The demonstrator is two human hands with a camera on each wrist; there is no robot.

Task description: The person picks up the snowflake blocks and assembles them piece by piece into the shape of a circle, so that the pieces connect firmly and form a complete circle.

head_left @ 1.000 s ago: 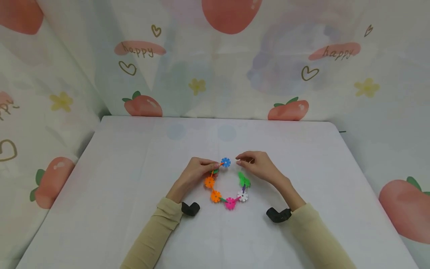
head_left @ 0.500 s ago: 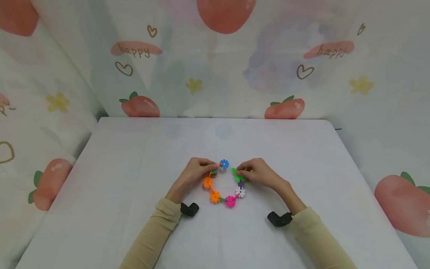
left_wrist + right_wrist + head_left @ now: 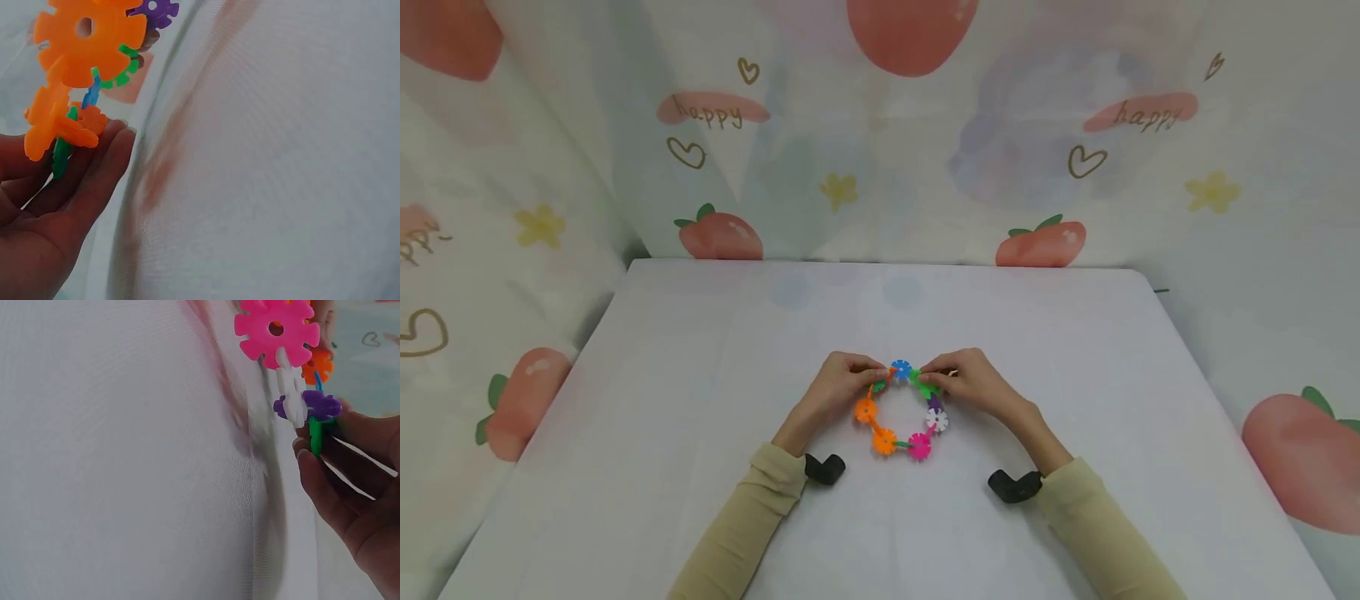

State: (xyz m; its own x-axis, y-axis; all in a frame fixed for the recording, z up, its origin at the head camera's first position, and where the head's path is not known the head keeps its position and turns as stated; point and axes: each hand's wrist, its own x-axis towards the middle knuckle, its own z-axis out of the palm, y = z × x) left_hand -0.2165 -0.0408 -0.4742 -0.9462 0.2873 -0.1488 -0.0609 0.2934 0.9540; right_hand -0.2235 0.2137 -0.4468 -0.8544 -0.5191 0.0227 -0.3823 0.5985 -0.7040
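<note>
Several notched plastic snowflake discs are linked into a ring held above the table. At its far side is a blue disc [image 3: 901,369], with the green discs [image 3: 924,385] right against it. My left hand [image 3: 842,383] pinches the ring's left part, by an orange disc [image 3: 44,122] and a dark green disc [image 3: 61,156]. My right hand [image 3: 976,383] pinches the green discs, just past the purple disc [image 3: 322,405] and white disc [image 3: 294,394]. A pink disc [image 3: 920,447] hangs on the near side. Whether the blue and green discs interlock cannot be told.
A white-covered table [image 3: 760,333] lies beneath both hands. Printed cloth walls [image 3: 880,167] stand behind it and at its sides. A black wrist mount [image 3: 826,469] sits by the left cuff, another black mount [image 3: 1015,486] by the right.
My right hand, apart from the discs at first, has taken hold of the green discs and moved left, bringing them up against the blue disc. The left hand has stayed in place.
</note>
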